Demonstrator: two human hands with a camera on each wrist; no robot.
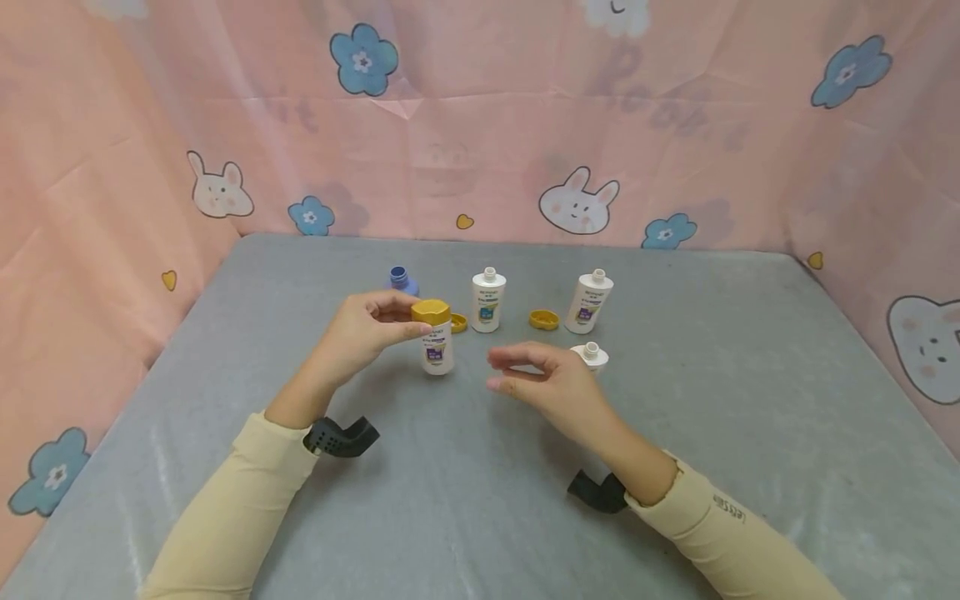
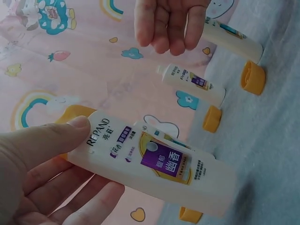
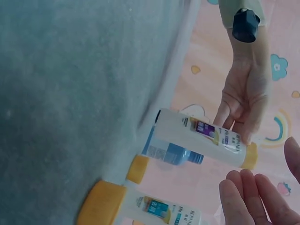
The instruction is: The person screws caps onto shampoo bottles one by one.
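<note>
My left hand [image 1: 366, 330] holds a white shampoo bottle [image 1: 437, 357] with a purple label near its top, thumb in front and fingers behind. Its yellow cap [image 1: 431, 312] is on, and the bottle stands upright in the head view. To the right, my right hand [image 1: 561, 385] holds nothing; its fingers and thumb point toward that bottle with a gap between them. Behind the right hand, partly hidden, is an uncapped white bottle [image 1: 591, 354]. A blue bottle [image 1: 401, 280] with an open neck shows just behind my left hand.
Two more uncapped white bottles stand farther back, one with a teal label [image 1: 489, 302] and one with a purple label [image 1: 591, 303]. Loose yellow caps lie on the grey cloth [image 1: 450, 500]: one between them [image 1: 543, 320], another beside the held bottle [image 1: 459, 322]. A pink curtain [image 1: 480, 125] hangs behind.
</note>
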